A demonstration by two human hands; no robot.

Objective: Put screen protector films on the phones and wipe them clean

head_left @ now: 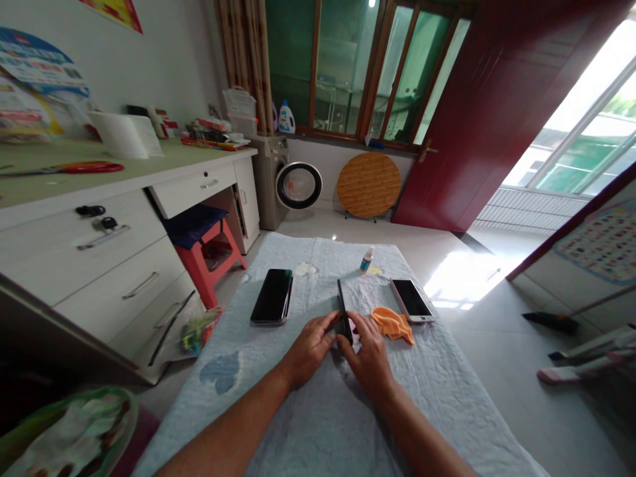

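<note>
A thin black phone (344,301) stands on its edge between my hands at the middle of the cloth-covered table. My left hand (311,348) grips it from the left, near its lower end. On the other side my right hand (366,351) has its fingers and thumb closed on the same phone. To the left lies a larger dark phone (273,296), screen up. An orange cloth (392,324) is crumpled just right of my right hand, beside a white-framed phone (412,300) lying flat. Behind them a small spray bottle (366,260) stands upright.
The table bears a light blue quilted cover (298,424). A red stool (213,248) and a white desk (119,265) are at the left. A lined bin (124,434) sits at the lower left. Behind is a washing machine (271,185) with its door open.
</note>
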